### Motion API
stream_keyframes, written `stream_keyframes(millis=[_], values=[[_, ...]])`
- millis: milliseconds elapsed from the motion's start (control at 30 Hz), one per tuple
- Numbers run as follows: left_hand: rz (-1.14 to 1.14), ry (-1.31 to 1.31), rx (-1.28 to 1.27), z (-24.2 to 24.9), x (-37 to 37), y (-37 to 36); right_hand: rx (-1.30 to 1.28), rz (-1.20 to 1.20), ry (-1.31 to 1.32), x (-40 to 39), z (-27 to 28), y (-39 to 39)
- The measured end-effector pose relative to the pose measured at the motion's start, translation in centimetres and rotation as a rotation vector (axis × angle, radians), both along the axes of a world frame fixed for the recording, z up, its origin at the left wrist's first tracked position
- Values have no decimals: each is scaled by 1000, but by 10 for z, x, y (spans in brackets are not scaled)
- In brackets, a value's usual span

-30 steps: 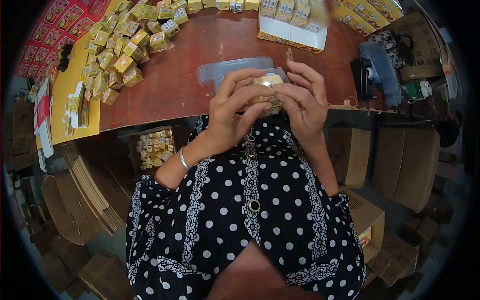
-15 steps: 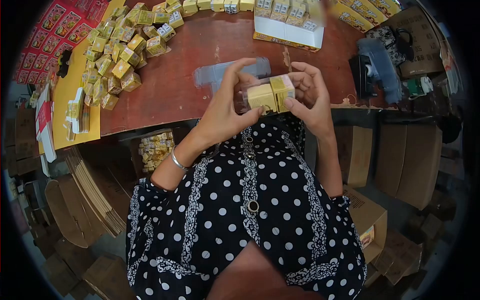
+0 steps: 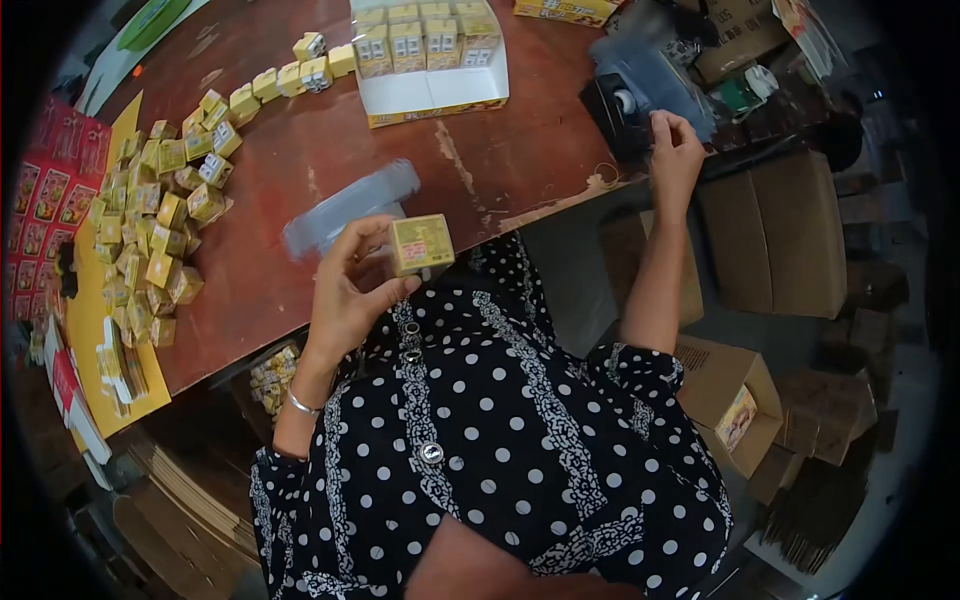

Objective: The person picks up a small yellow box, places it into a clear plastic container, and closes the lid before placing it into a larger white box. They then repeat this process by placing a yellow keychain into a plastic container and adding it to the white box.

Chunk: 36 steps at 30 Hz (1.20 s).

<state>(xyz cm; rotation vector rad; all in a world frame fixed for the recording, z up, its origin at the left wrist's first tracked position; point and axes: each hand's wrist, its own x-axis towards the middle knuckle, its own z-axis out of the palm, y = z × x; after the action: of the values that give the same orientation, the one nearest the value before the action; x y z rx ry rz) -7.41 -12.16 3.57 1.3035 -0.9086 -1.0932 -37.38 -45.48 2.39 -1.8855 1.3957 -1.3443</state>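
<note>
My left hand [image 3: 348, 285] is closed on a small yellow box [image 3: 422, 243] above the table's front edge; clear plastic shows beside the box, between it and my palm. At the right, my right hand [image 3: 676, 148] has its thumb and forefinger pinched together, close to a black tape dispenser [image 3: 618, 112]. Whether anything thin is between those fingers is too small to tell. Flat clear plastic pieces [image 3: 350, 205] lie on the red table behind my left hand.
Many small yellow boxes [image 3: 165, 215] are heaped on the left of the table [image 3: 270, 290], with a row curving behind. An open display carton [image 3: 435, 108] holds several more. Blue-tinted plastic sheets [image 3: 655, 75] lie behind the dispenser. Cardboard cartons [image 3: 775, 235] stand below at the right.
My right hand has let go of the yellow box and moved right, to the tape dispenser. My left hand still holds the box. The view has turned and shifted to the right.
</note>
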Motion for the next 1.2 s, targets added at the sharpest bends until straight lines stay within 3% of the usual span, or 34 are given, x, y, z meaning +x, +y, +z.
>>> stream_keyframes(millis=[33,67,133,267,333,567,633,667,733,900,1100,1167,1200], values=[[10,-54,-2,-4,0,-2,-85,-57,213,-25,-16,-29],[-8,-57,-27,-6,-1,-4,-90,-62,218,-37,-21,-43],[-18,-13,-11,-6,-5,-7,146,-18,395,-49,-22,-56],[-16,56,41,-3,-10,-12,366,72,415,-57,-21,-67],[-19,53,47,-1,-8,-12,474,205,302,-61,-25,-71],[-25,25,23,-1,-6,-9,573,209,-26,-60,-36,-60],[-26,20,15,-2,-6,-8,566,145,-274,-58,-32,-44],[-30,17,9,-3,-7,-8,564,142,-274,-64,-36,-40],[-35,18,-1,-3,-8,-9,506,231,-566,-78,-55,-37],[-41,22,-33,0,-11,-9,425,235,-562,-73,-89,-31],[0,79,-96,2,-13,-6,218,103,-338,-81,-103,-37],[52,101,-99,4,-13,-5,-41,-77,100,-80,-81,-25],[108,33,-130,1,-13,-5,-78,-80,57,-71,-62,-15]])
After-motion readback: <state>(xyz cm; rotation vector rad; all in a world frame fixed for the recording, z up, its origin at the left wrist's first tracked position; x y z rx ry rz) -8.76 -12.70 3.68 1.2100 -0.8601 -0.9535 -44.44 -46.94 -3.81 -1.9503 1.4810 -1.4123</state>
